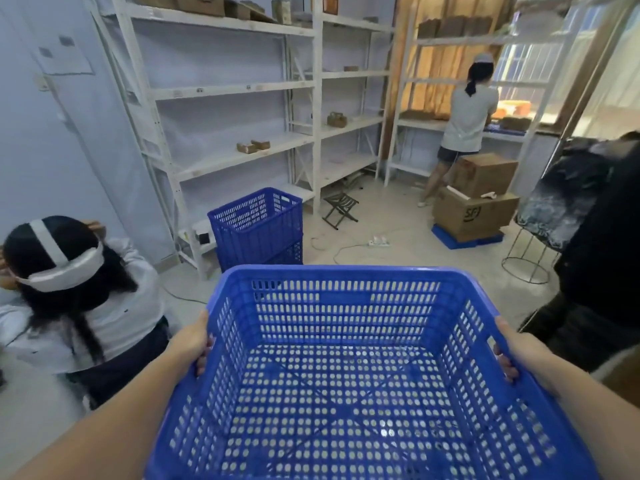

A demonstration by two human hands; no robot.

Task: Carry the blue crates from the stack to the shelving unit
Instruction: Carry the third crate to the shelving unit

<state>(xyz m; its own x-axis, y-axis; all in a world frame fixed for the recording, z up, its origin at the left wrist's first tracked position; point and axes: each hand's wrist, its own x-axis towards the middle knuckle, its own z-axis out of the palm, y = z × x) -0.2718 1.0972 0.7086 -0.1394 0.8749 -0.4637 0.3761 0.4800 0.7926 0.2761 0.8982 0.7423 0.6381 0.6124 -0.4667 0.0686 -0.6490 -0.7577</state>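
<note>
Two hands gripping blue crate

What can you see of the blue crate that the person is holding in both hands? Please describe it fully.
The blue crate looks like moulded plastic, rectangular, open on top and empty. Its walls and floor are perforated with rows of small slots, so the pale floor shows through. It is held level, low in front of the person. The left hand grips its left rim and the right hand its right rim, fingers curled over the edges.

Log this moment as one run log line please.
step: carrying | held: blue crate, empty | left hand grip: left rim | right hand grip: right rim | ahead: stacked blue crates beside white shelving unit
</note>
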